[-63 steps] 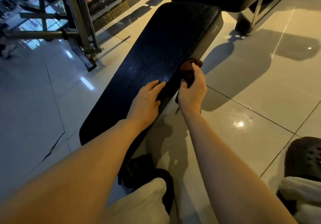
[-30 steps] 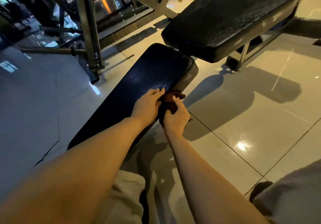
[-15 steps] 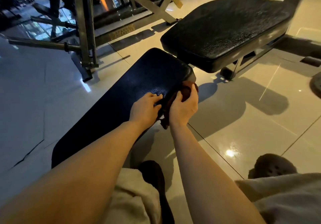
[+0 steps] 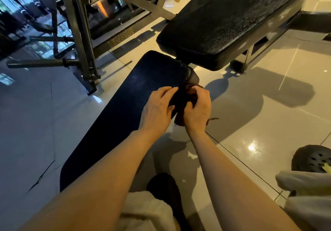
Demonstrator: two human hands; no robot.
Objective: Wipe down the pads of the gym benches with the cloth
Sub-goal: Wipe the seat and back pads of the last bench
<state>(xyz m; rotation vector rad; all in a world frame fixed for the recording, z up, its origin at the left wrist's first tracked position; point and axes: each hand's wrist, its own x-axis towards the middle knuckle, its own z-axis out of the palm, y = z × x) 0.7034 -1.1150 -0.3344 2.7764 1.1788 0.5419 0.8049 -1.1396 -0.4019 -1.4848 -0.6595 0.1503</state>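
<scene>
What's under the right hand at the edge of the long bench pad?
A dark reddish cloth, gripped by the right hand against the long pad edge. The pad's side beneath it is covered.

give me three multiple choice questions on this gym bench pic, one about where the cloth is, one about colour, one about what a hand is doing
1. Where is the cloth?
A. at the right edge of the long bench pad
B. on the floor by the rack
C. on top of the raised seat pad

2. What colour is the cloth?
A. white
B. dark reddish brown
C. bright yellow

3. What is the right hand doing?
A. hanging idle
B. resting flat on the floor
C. gripping the bunched cloth

Key:
1 A, the cloth sits against the long pad's right edge, between both hands.
2 B, it reads dark reddish brown beside the black pad.
3 C, its fingers curl round the cloth while the left hand rests on the pad.
</scene>
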